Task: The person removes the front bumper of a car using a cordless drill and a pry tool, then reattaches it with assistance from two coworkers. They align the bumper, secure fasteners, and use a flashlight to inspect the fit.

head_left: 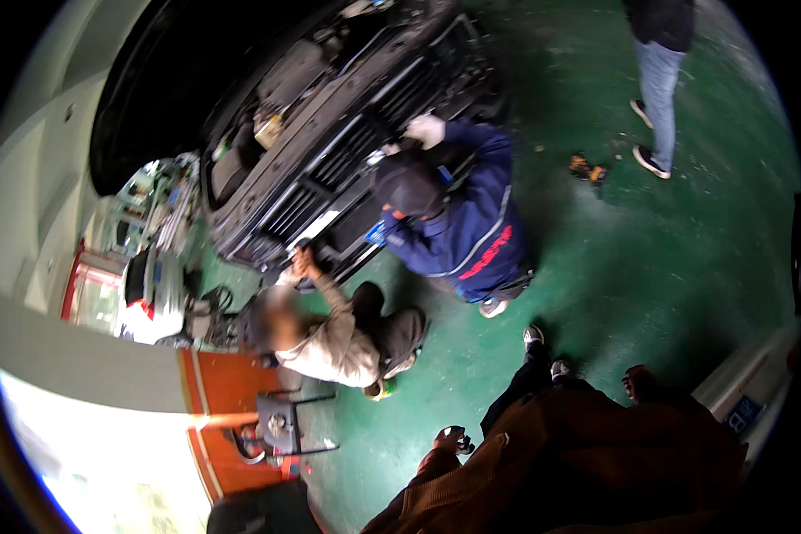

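My left hand (448, 438) hangs low in front of me, fingers closed around a small dark thing (465, 443) with a pale, shiny part, too small to name. On the other side my right hand (636, 383) hangs beside my brown jacket (587, 454). Its fingers are curled in, and whatever is inside them, if anything, is hidden. Neither hand touches the dark car front (329, 160) ahead, whose hood is raised. A person in a blue jacket (472, 231) and another in a beige top (338, 347) crouch there with their hands at its grille and bumper.
A yellow-and-black power tool (587, 169) lies on the green floor (596, 276), near a standing person in jeans (657, 102). A dark chair (278, 425) stands at the left by an orange panel (227, 383). A white box-like thing (743, 387) is close at my right.
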